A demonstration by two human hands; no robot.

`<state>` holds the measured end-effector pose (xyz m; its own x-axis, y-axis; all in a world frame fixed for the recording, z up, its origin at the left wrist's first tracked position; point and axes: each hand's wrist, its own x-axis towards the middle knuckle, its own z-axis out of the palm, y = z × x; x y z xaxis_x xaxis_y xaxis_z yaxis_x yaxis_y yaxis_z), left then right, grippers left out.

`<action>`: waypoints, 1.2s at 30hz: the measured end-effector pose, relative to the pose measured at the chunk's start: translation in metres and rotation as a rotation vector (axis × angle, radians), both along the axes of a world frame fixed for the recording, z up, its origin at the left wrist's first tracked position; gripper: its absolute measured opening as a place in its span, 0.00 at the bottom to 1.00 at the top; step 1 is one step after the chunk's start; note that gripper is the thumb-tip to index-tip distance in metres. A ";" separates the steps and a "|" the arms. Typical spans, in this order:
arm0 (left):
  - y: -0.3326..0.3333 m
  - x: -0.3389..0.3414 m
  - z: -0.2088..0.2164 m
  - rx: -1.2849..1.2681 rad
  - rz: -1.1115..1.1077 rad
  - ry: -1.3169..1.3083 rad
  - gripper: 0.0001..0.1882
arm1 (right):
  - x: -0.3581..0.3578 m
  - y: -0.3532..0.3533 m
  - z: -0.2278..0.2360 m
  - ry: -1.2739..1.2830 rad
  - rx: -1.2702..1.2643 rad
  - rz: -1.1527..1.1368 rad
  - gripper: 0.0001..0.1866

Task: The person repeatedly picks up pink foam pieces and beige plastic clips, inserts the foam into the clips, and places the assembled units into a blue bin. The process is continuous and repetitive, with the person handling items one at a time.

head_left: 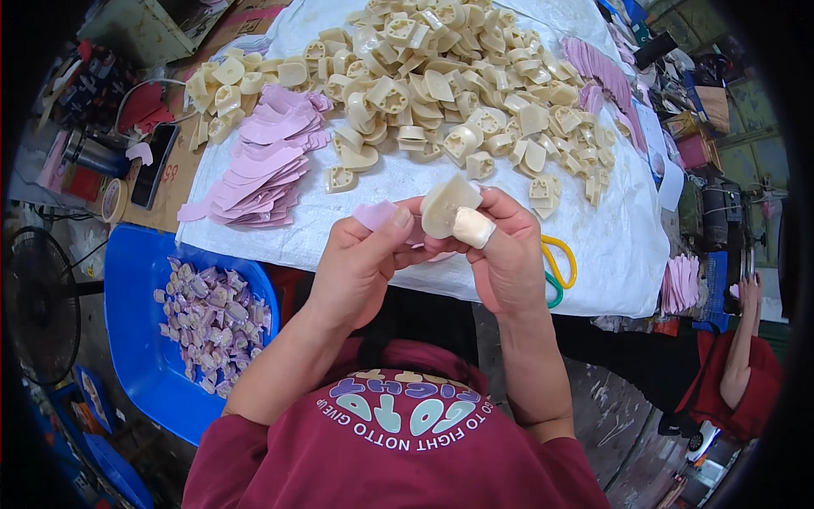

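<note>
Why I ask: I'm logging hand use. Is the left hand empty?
No, the left hand holds a pink piece between thumb and fingers.

Losing some of the cream heap (432,72) at twelve o'clock's edge. Hiding part of the pink piece (372,213) behind the left hand (358,261), the four-o'clock side of the cream piece (440,207) behind the right hand (511,261). Failing to resolve the wrapped pieces (216,321) in the blue tub (134,318) at eight o'clock. Losing a co-worker's sleeve (756,386) to the dark rim near four o'clock.
</note>
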<state>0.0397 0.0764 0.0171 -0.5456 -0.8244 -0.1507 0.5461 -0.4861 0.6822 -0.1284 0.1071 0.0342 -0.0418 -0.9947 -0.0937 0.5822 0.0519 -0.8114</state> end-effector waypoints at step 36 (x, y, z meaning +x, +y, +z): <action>0.007 0.012 0.016 -0.240 0.176 -0.281 0.13 | 0.008 0.014 0.015 1.573 -0.751 -0.405 0.13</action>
